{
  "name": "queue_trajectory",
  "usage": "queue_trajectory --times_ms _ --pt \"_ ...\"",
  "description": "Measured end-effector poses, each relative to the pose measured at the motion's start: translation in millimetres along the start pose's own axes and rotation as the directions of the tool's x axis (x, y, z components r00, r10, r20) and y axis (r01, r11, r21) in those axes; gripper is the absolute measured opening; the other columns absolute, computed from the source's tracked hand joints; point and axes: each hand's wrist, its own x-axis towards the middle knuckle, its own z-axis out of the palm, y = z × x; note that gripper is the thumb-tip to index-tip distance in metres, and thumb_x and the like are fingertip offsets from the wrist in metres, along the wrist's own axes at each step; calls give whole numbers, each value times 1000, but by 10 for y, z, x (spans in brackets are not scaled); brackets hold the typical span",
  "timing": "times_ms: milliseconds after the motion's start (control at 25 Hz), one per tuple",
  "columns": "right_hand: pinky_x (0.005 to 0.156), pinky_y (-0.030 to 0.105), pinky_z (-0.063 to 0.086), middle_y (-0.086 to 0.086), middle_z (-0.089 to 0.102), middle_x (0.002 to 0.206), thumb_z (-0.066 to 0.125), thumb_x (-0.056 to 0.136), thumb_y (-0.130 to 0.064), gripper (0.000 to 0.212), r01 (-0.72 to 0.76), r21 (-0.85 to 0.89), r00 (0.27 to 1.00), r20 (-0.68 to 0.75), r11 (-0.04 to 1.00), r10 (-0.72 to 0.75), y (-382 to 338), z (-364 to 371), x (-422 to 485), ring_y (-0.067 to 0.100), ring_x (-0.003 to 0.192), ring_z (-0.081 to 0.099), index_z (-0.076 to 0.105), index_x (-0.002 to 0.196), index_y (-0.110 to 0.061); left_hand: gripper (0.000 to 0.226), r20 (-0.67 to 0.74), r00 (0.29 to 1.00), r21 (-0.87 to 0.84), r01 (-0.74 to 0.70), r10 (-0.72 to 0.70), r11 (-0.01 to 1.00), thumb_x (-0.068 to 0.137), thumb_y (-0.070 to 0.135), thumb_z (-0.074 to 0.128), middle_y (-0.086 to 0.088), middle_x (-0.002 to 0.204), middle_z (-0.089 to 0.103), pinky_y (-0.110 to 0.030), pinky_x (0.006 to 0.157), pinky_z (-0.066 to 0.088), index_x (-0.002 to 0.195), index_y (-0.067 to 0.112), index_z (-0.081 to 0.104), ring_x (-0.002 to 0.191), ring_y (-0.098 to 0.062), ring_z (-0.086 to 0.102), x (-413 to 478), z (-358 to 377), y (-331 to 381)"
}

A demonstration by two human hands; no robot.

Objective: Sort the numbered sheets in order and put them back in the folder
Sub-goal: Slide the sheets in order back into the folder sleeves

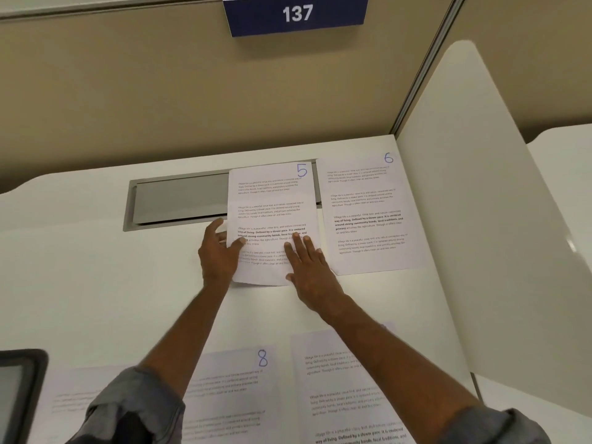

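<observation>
Right hand (pixel 307 267): flat, fingers straight and spread, pressing the near right part of sheet 5 (pixel 272 200). Your left hand (pixel 219 251) sits at its left edge, thumb on the paper; cannot tell whether the fingers grip it. Sheet 5 lies on the desk (pixel 112 283), its far end over a grey recess (pixel 179 200). Sheet 6 (pixel 365 213) is just right of it; sheet 8 (pixel 237 395) lies near.

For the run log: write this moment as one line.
left hand: holds sheet 5 left edge | right hand: flat on sheet 5
</observation>
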Motion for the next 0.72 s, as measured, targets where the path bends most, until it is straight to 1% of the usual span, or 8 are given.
queue_trajectory --times_ms 120,200,280,320,400,520,640,720 --pt "128 47 7 11 -15 169 47 108 -27 72 32 33 999 -14 999 -32 22 -25 -32 29 157 -12 2 163 -12 49 35 999 -56 26 -24 998 88 11 78 -11 114 72 -32 86 54 134 15 62 93 -21 66 -67 -52 54" --pt "129 40 6 7 -11 169 55 104 -26 79 41 203 994 -110 978 -19 44 -97 -85 23 157 -7 4 163 -12 41 54 998 -130 30 -23 991 89 10 76 -8 115 73 -39 89 58 129 13 66 97 -25 69 -173 -109 82" --pt "126 29 4 1 -4 169 59 102 -27 83 -27 411 965 -225 911 131 59 -206 -163 14 155 0 5 163 -12 32 89 996 -243 49 -28 969 91 9 75 -3 112 75 -41 91 59 122 13 69 100 -23 72 -321 -217 106" --pt "125 28 7 0 4 169 60 102 -27 81 -58 503 937 -271 862 221 65 -268 -205 14 154 7 7 162 -10 30 110 993 -302 65 -33 951 91 9 75 0 111 76 -40 91 59 119 14 70 99 -21 72 -405 -286 123" --pt "122 35 27 6 33 162 64 100 -25 76 -55 685 880 -310 727 359 75 -425 -299 20 146 34 21 160 -10 29 151 988 -374 94 -39 923 91 9 76 1 111 77 -38 90 58 118 15 70 101 -21 74 -568 -447 139" --pt "99 31 51 1 66 127 70 95 -13 52 -37 823 906 -212 567 367 -1 -688 -545 20 113 65 50 143 -18 29 197 980 -411 102 -21 906 91 11 76 2 111 78 -36 88 58 119 15 70 102 -21 74 -836 -725 105" --pt "86 33 60 8 74 111 70 93 -7 37 -38 941 942 -79 337 326 -145 -767 -856 25 104 71 60 126 -20 28 196 980 -417 112 -31 902 91 13 76 3 110 78 -33 86 57 118 15 70 102 -21 74 -1119 -1003 -15" --pt "83 32 60 8 75 109 72 92 -7 36 -28 961 952 -58 274 300 -330 -733 -1063 24 104 72 62 124 -19 26 193 980 -440 127 -44 889 90 13 76 3 109 78 -36 89 58 116 16 71 102 -21 74 -1323 -1222 -132"
